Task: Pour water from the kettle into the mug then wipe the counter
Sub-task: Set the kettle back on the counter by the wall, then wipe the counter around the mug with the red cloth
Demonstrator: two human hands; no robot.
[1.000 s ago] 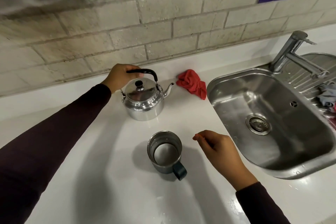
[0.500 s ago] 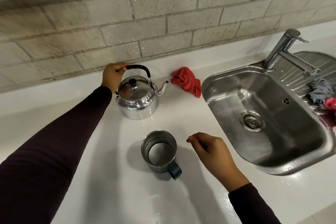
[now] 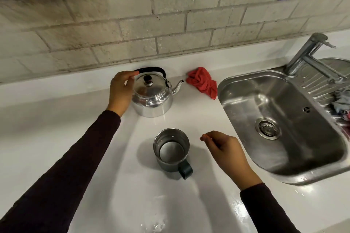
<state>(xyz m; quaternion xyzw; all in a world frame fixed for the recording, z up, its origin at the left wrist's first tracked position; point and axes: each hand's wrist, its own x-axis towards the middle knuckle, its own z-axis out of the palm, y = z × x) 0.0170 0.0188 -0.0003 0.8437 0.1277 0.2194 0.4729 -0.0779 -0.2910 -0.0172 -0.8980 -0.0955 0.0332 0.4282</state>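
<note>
Head view looks down on a white counter (image 3: 79,157) that runs from a brick wall (image 3: 132,24) to a steel sink (image 3: 236,85) on the right, with a tap (image 3: 310,51) above it and some cloths (image 3: 341,102) on the drainer. Dark sleeves reach in from both lower corners. On the counter near the wall stands the kettle (image 3: 153,98), upright, lid on, spout pointing right toward a crumpled red cloth (image 3: 202,83) that lies just beside the sink rim. Nearer the camera sits the mug (image 3: 171,149), upright, handle toward the lower right, well apart from the kettle; whether it holds any water I cannot tell, as the shiny inside shows only a reflection. The left hand (image 3: 121,91) is at the kettle's left side, fingertips touching the end of the black handle (image 3: 151,70) but not yet wrapped around it. The right hand (image 3: 225,149) hovers just right of the mug, loosely curled and holding nothing. A few wet glints lie on the counter near the bottom edge. By my reading the pour has not begun: grasping, lifting, tilting, then wiping with the cloth all remain.
</note>
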